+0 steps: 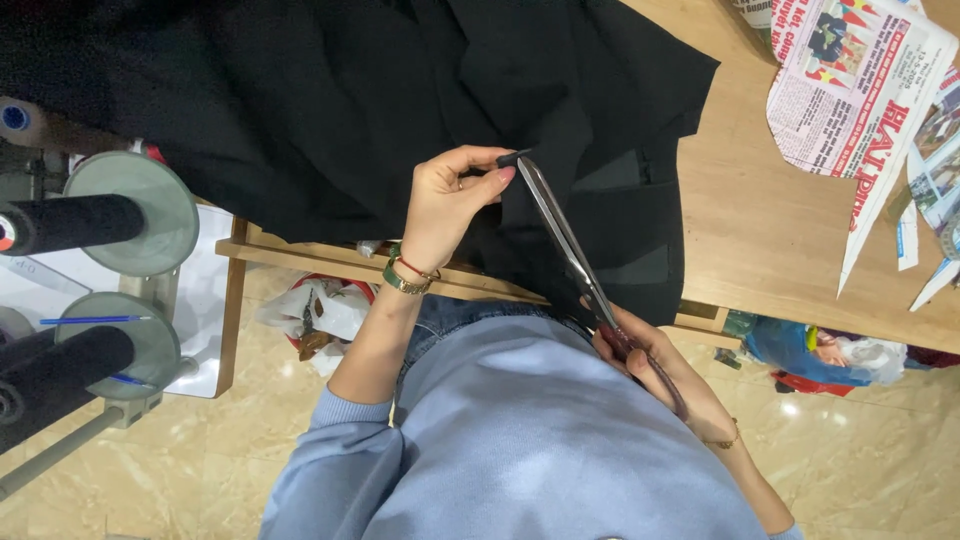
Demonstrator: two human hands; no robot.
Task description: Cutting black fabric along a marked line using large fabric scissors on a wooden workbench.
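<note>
At nine o'clock two black thread spools [70,222] sit on round grey-green holders beside a white machine top, with a blue pen [90,320] lying between them. Toward the centre, the left hand [450,205], wearing a green-faced watch and a red cord at the wrist, has its fingers pinched together on a small fold of the black fabric [330,100], which spreads from eleven to one o'clock across the wooden surface [760,230] and hangs over its near edge. From that pinch, long metal scissors [565,240] run down toward five o'clock, the tip touching the fabric at the fingertips. The right hand [655,375] is closed around the scissor handles just above the person's blue sweatshirt. At two o'clock, cut newspaper pieces [850,90] lie on the surface, well apart from the fabric.
</note>
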